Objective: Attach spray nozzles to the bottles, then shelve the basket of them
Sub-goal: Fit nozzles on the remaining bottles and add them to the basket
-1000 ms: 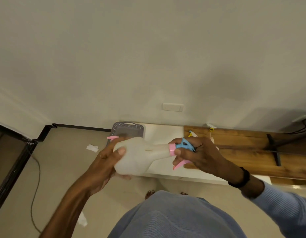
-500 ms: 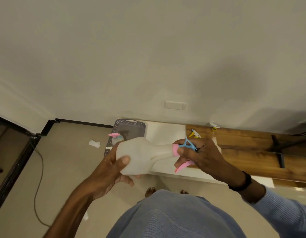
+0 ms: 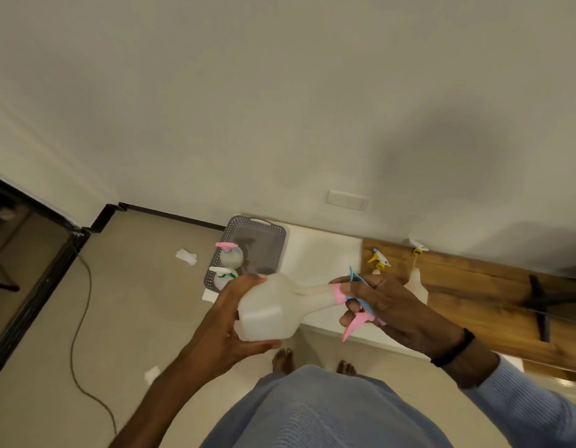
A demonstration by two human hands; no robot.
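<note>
A translucent white bottle (image 3: 270, 310) lies sideways in the air, its base gripped by my left hand (image 3: 228, 321). My right hand (image 3: 380, 305) is closed around the pink and blue spray nozzle (image 3: 356, 313) at the bottle's neck, the pink trigger pointing down. Behind, a grey perforated basket (image 3: 267, 231) sits on the white bench top (image 3: 322, 253) and holds two bottles with nozzles on: one pink-topped (image 3: 230, 253), one white and green (image 3: 223, 274). Another bottle (image 3: 416, 281) and a loose yellow nozzle (image 3: 379, 258) rest on the wooden surface (image 3: 474, 286).
A plain wall rises behind the bench. A black cable (image 3: 78, 318) trails across the tiled floor at the left, near scraps of white paper (image 3: 186, 256). A dark doorway frame (image 3: 31, 286) is at the far left. My bare feet (image 3: 282, 358) stand by the bench edge.
The bottle has swung so its base faces me more, and my hands have shifted on it. The view tilted, revealing the two bottles in the basket.
</note>
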